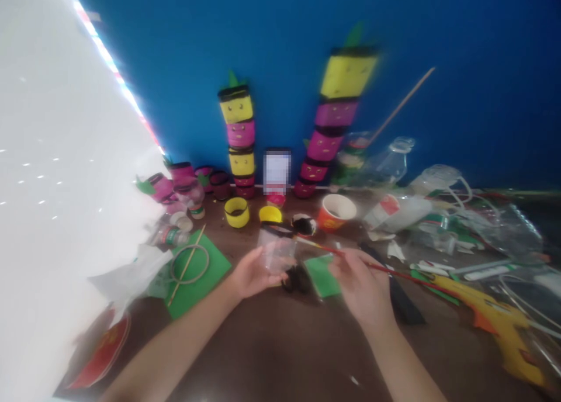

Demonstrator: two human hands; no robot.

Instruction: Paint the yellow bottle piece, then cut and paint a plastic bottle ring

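Note:
My left hand (253, 273) holds a clear plastic piece (276, 250) just above the brown table. My right hand (362, 288) grips a thin red-handled brush (394, 271) whose tip points left toward the clear piece. Between the hands lie small black rings (297, 279) and a green scrap (323, 275) of foam sheet. The whole frame is blurred.
Stacked yellow and pink towers (239, 139) (335, 115) stand against the blue wall. An orange paper cup (335, 211), yellow rings (237, 211), a green sheet with a hoop (193, 270), cut plastic bottles (438, 209) and a yellow glue gun (504, 326) crowd the table.

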